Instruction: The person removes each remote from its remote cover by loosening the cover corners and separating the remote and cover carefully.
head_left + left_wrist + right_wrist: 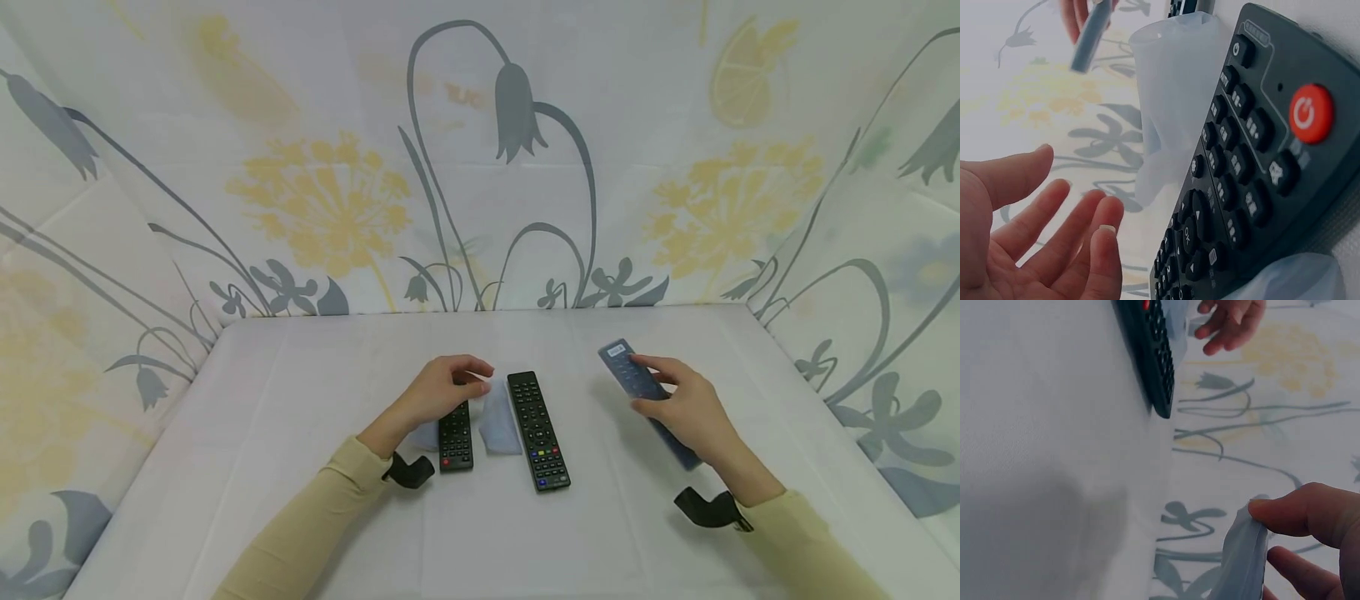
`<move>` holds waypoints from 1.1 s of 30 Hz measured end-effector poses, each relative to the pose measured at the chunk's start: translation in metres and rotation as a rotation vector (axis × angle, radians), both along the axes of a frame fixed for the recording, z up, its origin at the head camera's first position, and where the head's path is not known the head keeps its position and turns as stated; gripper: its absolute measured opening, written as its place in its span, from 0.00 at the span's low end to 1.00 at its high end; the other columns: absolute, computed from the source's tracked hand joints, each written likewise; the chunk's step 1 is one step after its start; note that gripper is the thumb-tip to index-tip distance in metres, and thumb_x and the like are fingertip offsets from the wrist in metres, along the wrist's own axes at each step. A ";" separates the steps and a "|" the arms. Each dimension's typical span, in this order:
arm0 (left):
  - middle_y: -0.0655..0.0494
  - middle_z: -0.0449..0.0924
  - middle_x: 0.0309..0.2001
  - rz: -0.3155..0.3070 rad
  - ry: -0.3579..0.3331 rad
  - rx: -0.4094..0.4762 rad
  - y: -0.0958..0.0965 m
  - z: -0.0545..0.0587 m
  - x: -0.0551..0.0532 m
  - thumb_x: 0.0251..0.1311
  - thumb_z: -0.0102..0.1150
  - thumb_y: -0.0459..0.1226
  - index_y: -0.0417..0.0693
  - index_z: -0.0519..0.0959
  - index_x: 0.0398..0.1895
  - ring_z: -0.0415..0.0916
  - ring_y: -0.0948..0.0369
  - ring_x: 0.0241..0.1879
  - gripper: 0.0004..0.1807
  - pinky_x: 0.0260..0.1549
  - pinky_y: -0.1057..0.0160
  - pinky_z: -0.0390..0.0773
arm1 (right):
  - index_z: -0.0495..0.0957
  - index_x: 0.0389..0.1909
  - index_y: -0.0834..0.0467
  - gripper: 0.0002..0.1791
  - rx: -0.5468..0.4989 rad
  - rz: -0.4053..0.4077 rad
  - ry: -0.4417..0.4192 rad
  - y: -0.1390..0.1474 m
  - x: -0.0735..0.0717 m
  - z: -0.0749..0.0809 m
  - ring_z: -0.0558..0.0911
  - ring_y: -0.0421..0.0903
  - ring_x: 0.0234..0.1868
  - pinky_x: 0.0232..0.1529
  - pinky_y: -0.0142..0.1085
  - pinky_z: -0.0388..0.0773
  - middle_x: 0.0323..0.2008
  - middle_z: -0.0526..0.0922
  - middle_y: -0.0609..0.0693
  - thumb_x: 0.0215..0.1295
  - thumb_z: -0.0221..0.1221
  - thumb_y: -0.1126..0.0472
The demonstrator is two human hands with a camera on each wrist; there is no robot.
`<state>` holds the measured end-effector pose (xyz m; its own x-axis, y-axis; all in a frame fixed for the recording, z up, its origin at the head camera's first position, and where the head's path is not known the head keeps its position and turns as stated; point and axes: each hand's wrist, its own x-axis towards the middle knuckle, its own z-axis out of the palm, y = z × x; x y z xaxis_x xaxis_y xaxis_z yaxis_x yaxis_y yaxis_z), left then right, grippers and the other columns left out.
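My right hand pinches a remote control in a bluish, see-through sleeve by its edges, thumb on one side and fingers on the other. A shadow beside it suggests it is held above the table. Over the top end of a black remote is my left hand, fingers loosely bent around nothing. The left wrist view shows that hand apart from the remote with its red power button. Between the two hands lies a longer black remote with coloured buttons.
A pale blue, filmy sleeve lies between the two black remotes. Another bluish piece shows beside the left remote. White cloth covers the table; flower-printed fabric hangs behind and at both sides.
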<state>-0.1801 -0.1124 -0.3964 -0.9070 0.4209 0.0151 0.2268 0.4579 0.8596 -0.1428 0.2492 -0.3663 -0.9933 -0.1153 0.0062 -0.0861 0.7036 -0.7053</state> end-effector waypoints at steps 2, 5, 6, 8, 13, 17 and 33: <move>0.48 0.82 0.52 0.001 0.008 0.018 0.001 0.000 0.000 0.67 0.62 0.38 0.42 0.80 0.56 0.81 0.59 0.47 0.17 0.45 0.58 0.79 | 0.68 0.70 0.57 0.37 -0.016 0.021 0.020 -0.007 0.002 0.002 0.70 0.67 0.61 0.48 0.56 0.73 0.66 0.68 0.66 0.60 0.68 0.61; 0.48 0.82 0.53 0.008 0.024 0.047 0.002 0.000 0.001 0.66 0.63 0.36 0.42 0.80 0.56 0.80 0.58 0.48 0.16 0.43 0.59 0.80 | 0.70 0.69 0.58 0.36 -0.044 0.060 0.065 -0.017 0.006 0.004 0.72 0.64 0.60 0.51 0.57 0.74 0.65 0.70 0.63 0.59 0.69 0.64; 0.47 0.82 0.53 0.010 0.030 0.059 0.003 0.000 0.001 0.65 0.63 0.36 0.43 0.80 0.56 0.80 0.58 0.48 0.16 0.43 0.59 0.80 | 0.70 0.68 0.58 0.35 -0.055 0.071 0.080 -0.020 0.007 0.005 0.73 0.63 0.59 0.52 0.57 0.74 0.65 0.70 0.62 0.59 0.69 0.65; 0.48 0.82 0.53 0.014 0.043 0.087 0.004 0.000 0.001 0.64 0.65 0.35 0.44 0.80 0.55 0.80 0.58 0.48 0.17 0.42 0.59 0.80 | 0.71 0.68 0.59 0.35 -0.070 0.094 0.103 -0.027 0.010 0.005 0.73 0.62 0.59 0.53 0.58 0.75 0.64 0.71 0.61 0.58 0.69 0.66; 0.53 0.82 0.52 0.013 0.097 0.162 0.007 0.000 0.002 0.61 0.67 0.33 0.45 0.81 0.55 0.81 0.58 0.48 0.18 0.40 0.60 0.79 | 0.72 0.66 0.57 0.34 -0.101 0.142 0.124 -0.040 0.015 0.007 0.74 0.61 0.58 0.54 0.58 0.75 0.63 0.72 0.59 0.57 0.70 0.67; 0.52 0.81 0.54 -0.006 0.148 0.234 0.010 0.002 0.004 0.61 0.68 0.33 0.44 0.79 0.57 0.81 0.55 0.48 0.21 0.38 0.63 0.77 | 0.73 0.66 0.55 0.34 -0.145 0.181 0.128 -0.050 0.019 0.010 0.74 0.59 0.57 0.53 0.57 0.76 0.63 0.73 0.57 0.56 0.70 0.67; 0.46 0.77 0.60 -0.111 0.149 0.375 0.025 0.018 0.017 0.59 0.68 0.28 0.45 0.72 0.67 0.81 0.50 0.49 0.32 0.43 0.58 0.81 | 0.71 0.68 0.59 0.36 -0.231 0.292 0.143 -0.080 0.028 0.011 0.76 0.54 0.53 0.47 0.44 0.80 0.60 0.75 0.56 0.56 0.70 0.69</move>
